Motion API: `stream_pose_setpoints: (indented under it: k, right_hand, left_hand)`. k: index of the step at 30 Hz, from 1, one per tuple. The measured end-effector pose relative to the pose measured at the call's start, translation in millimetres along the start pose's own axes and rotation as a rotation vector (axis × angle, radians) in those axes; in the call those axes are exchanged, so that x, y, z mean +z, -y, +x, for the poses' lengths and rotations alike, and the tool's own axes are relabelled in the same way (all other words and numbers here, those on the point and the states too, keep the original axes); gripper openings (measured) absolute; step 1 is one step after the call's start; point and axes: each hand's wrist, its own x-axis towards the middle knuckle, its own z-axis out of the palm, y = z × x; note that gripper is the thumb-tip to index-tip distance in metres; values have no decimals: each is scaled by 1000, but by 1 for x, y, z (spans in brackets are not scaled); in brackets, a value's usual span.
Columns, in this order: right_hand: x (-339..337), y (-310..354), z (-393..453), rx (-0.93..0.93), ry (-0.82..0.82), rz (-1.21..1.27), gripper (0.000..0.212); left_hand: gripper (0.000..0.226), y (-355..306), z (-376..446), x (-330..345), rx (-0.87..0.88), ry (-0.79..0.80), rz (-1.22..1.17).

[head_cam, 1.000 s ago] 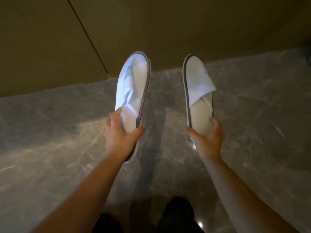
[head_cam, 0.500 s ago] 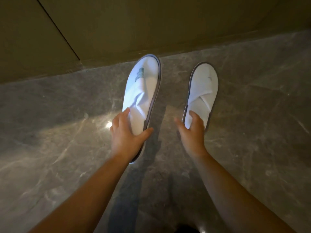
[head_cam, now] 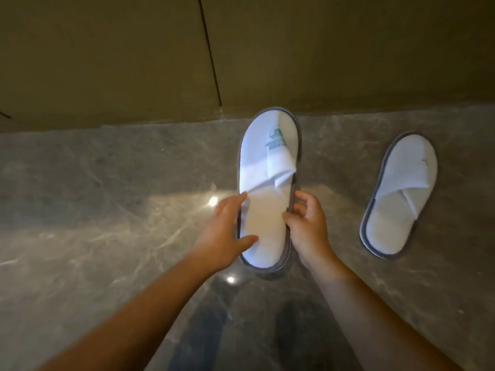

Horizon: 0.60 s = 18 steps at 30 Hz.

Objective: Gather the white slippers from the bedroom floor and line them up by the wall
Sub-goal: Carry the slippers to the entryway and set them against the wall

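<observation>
A white slipper with a green logo [head_cam: 269, 167] and a grey rim points its toe at the wall, in the middle of the head view. My left hand [head_cam: 225, 231] grips its left edge near the heel, thumb on the insole. My right hand [head_cam: 308, 226] pinches its right rim. Whether it rests on the floor or hangs just above it, I cannot tell. A second white slipper [head_cam: 399, 194] lies flat on the floor to the right, toe toward the wall, with no hand on it.
An olive-brown wall [head_cam: 321, 49] with a dark vertical seam runs across the top. The grey marble floor [head_cam: 107, 196] is glossy with light reflections. My dark feet [head_cam: 294, 330] show faintly at the bottom.
My right hand let go of the right slipper, now lying on the floor, and moved onto the logo slipper's right rim. The logo slipper came nearer to the wall.
</observation>
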Motion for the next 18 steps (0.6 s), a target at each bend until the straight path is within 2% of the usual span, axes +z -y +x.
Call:
stream_pose_setpoints:
  k: [5, 8, 13, 16, 18]
  right_hand:
    - [37, -20, 18, 29, 75, -137, 32]
    - [52, -24, 25, -18, 32, -237, 35]
    - [58, -33, 8, -247, 26, -723, 85]
    - [70, -46, -6, -208, 163, -945, 108]
    - [78, -52, -7, -184, 198, -1024, 111]
  left_hand:
    - [77, 65, 12, -26, -150, 7, 204]
    - [83, 92, 18, -31, -167, 17, 333]
    - [91, 119, 19, -22, -183, 53, 536]
    - [91, 126, 18, -20, -151, 27, 536]
    - [90, 127, 18, -21, -135, 28, 535]
